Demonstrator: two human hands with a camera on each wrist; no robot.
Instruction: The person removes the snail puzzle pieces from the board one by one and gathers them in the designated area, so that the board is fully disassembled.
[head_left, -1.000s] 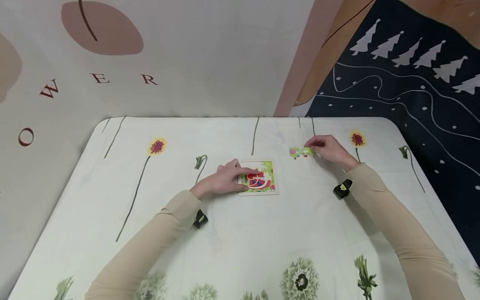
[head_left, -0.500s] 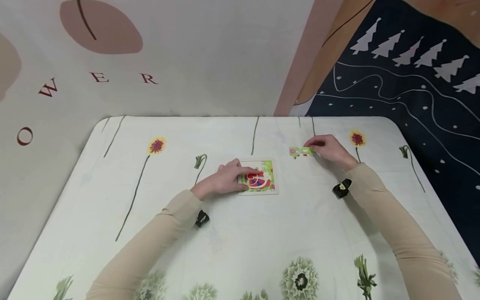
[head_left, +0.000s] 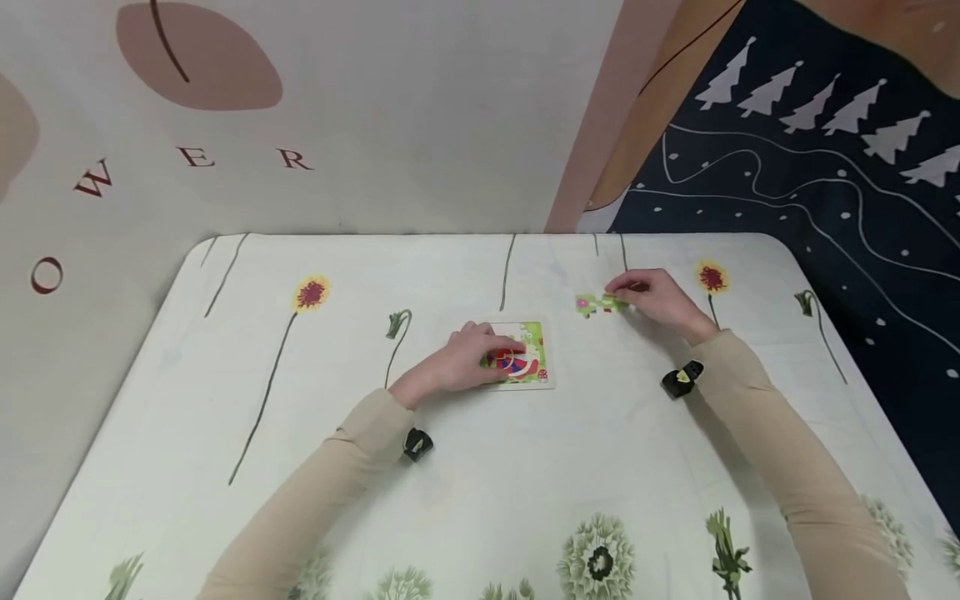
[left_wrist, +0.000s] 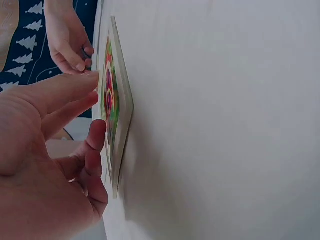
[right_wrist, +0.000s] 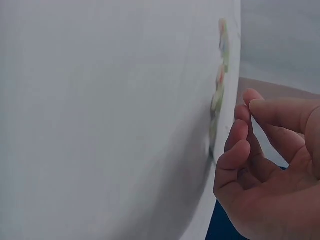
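Note:
A flat square jigsaw puzzle [head_left: 534, 354] with a colourful printed picture and a pale border lies mid-table. My left hand [head_left: 468, 358] is over its left part, thumb and index finger apart. In the left wrist view, the fingertips are right at the printed face of the puzzle [left_wrist: 111, 95]. To the right, small green puzzle pieces [head_left: 585, 305] lie on the cloth in a row. My right hand [head_left: 660, 302] is just over the right end of that row. In the right wrist view, its thumb meets the index finger beside the pieces [right_wrist: 218, 95], with nothing visible between them.
A white cloth printed with flowers [head_left: 480, 492] covers the table. Its far edge meets a printed wall hanging [head_left: 420, 150], with a dark tree-patterned part [head_left: 795, 167] at right. Black wrist cameras [head_left: 417, 444] sit under both cuffs.
My left hand has shifted slightly right over the puzzle, its fingers looking a little raised. The right hand has lifted slightly from the pieces, which stay where they were.

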